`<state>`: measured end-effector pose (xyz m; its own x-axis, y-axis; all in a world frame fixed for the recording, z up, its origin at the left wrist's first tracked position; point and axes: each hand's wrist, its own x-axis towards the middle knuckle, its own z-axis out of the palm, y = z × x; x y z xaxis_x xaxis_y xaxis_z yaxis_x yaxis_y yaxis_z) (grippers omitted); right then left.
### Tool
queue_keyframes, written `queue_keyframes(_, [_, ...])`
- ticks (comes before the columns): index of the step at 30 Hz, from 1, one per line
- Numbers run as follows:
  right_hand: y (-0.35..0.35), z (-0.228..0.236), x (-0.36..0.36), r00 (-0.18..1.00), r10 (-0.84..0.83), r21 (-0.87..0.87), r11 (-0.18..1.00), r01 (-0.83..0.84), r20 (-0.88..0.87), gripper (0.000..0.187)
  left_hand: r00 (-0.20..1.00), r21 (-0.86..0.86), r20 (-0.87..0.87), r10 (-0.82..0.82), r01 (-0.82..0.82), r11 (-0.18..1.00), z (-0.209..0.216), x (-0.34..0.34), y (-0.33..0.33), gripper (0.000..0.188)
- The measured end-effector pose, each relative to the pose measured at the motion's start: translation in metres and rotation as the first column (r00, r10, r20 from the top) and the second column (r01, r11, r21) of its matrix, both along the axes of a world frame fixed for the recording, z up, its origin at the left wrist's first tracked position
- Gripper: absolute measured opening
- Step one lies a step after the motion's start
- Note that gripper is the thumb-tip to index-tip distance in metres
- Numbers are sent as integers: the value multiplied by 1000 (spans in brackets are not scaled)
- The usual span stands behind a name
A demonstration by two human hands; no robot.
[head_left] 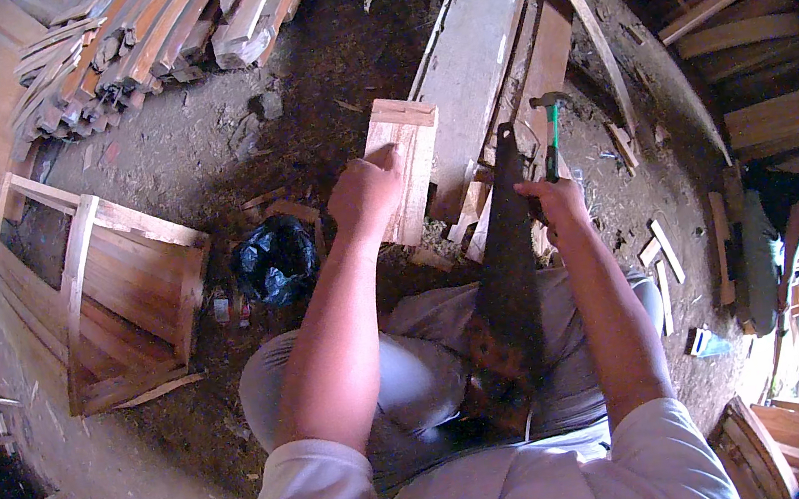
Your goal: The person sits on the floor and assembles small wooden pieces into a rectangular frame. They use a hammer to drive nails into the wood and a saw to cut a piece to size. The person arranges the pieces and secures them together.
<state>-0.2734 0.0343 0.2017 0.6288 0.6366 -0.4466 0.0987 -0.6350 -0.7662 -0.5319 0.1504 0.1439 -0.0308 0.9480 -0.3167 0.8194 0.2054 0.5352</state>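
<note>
My left hand [368,198] is closed on the left edge of a short, flat wooden board [415,172], which it holds tilted in front of me. My right hand [555,206] grips a hammer [551,134] by its green handle, with the metal head up. Beside that hand a dark handsaw [509,275] stands between my legs, its narrow end pointing away from me and its handle down by my lap. My right thumb is close to the blade; I cannot tell whether it touches.
A long grey plank [478,37] lies ahead. Stacked timber [140,41] is at the far left. A wooden frame with slats [122,286] and a black plastic bag [275,261] sit to my left. Wood offcuts [660,250] lie on the dirt floor at right.
</note>
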Motion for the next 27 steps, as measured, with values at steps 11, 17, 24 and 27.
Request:
queue_keyframes(11, [-5,-2,-6,993,18,355,934,24,-112,37,991,237,-98,90,-65,969,-13,27,-13,77])
queue_keyframes(17, [-24,25,-52,688,357,46,869,-493,631,28,987,381,-155,43,19,924,-25,34,-10,72])
queue_keyframes(24, [-54,0,-64,673,305,59,886,-460,674,29,970,352,-243,12,77,933,-5,40,-14,70])
queue_keyframes(27, [-52,5,-72,736,318,27,909,-415,597,28,984,350,-174,37,27,936,-14,38,-16,70])
